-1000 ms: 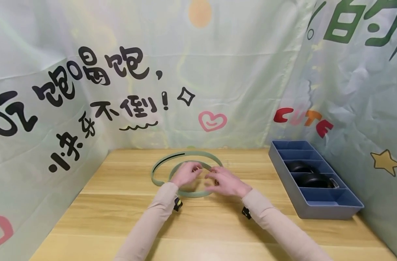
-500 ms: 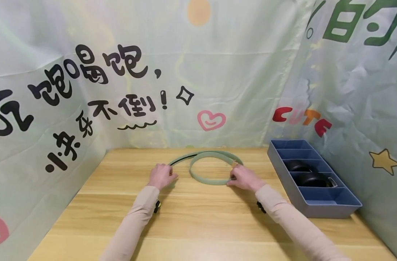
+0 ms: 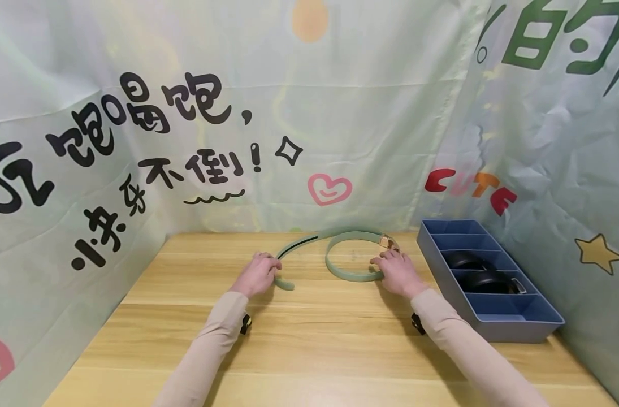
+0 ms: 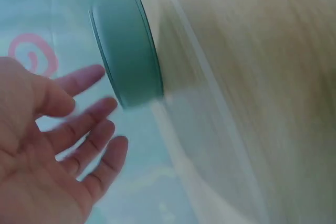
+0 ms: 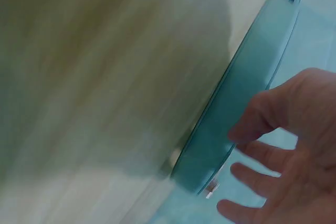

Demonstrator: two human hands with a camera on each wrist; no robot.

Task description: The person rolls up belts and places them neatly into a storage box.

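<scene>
Left grip (image 3: 256, 274) uncurled — right grip (image 3: 398, 273) relaxed too — both at the green belt (image 4: 127, 48)

Head view: bright, mostly sharp
Tabletop (image 3: 314, 350): pale glare toward the front, soft shadows
Wrist views: dimmer, bluish, smeared by blur

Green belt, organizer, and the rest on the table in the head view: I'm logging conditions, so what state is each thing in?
Green belt: loosely looped, standing on edge.
Buckle: unfastened, apart from the belt's tip.
Blue organizer: open-topped, divided into five compartments.
Nearer black coil: rolled, inside the organizer.
Farther black coil: rolled, one compartment behind.
Hands, left and right: fingers relaxed, beside the belt; firm contact unclear.
</scene>
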